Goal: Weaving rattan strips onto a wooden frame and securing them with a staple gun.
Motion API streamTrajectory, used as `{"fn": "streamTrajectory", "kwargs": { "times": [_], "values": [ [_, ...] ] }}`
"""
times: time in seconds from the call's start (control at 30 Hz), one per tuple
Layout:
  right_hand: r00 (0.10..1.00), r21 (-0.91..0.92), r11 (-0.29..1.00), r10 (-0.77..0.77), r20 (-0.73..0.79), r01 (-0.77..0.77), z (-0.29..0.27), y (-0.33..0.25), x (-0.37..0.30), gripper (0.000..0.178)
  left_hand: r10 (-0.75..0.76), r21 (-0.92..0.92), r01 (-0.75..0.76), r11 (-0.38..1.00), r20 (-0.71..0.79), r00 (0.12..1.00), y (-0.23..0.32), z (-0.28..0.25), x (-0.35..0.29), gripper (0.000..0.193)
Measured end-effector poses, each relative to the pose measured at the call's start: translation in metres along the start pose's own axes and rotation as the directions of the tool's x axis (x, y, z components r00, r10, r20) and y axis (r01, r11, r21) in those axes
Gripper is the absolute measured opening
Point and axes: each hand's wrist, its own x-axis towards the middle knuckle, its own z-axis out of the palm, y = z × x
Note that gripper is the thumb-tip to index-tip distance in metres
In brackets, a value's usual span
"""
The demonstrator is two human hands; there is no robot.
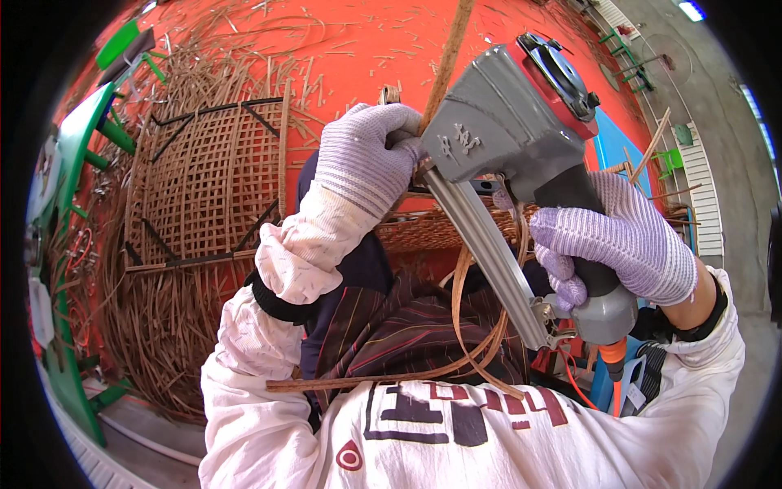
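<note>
My right hand (623,240), in a striped lilac knit glove, is wrapped round the black grip of a grey pneumatic staple gun (501,114). An orange air hose (616,387) joins the handle's lower end. At the gun's nose, my gloved left hand (366,159) pinches a long brown rattan strip (448,61) between thumb and fingers. The strip rises past the top of the picture. Below the gun, loops of rattan strip (461,314) hang over my lap. Partly hidden behind the gun is a woven brown piece (411,235); the nose's contact point is covered by my left hand.
To the left, a woven lattice panel (208,187) with dark edging lies over a pile of cut strips (167,350). Beyond it stands a green-framed table (77,187). Scraps litter the red floor (375,41). A blue object (611,147) is behind my right hand.
</note>
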Motion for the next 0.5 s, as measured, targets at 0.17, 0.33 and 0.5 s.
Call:
{"fn": "streamTrajectory", "kwargs": {
  "times": [0.17,0.33,0.5],
  "values": [
    [1.0,-0.032,0.999,0.01,-0.015,-0.011,-0.0003,-0.0001,0.0001,0.04,-0.002,-0.024,0.002,1.0,0.0,1.0,-0.0007,0.0002,0.0011,0.014],
    [0.999,-0.039,0.998,0.04,-0.01,-0.041,-0.0009,-0.0008,-0.0005,0.042,-0.007,-0.047,0.009,0.999,0.032,0.999,0.0022,-0.0031,0.0013,0.014],
    [1.0,-0.021,1.0,0.017,0.01,-0.017,-0.0009,0.0012,-0.0004,0.042,-0.01,-0.003,0.01,1.0,0.067,0.998,0.0012,-0.0064,0.0034,0.019]
  ]
}}
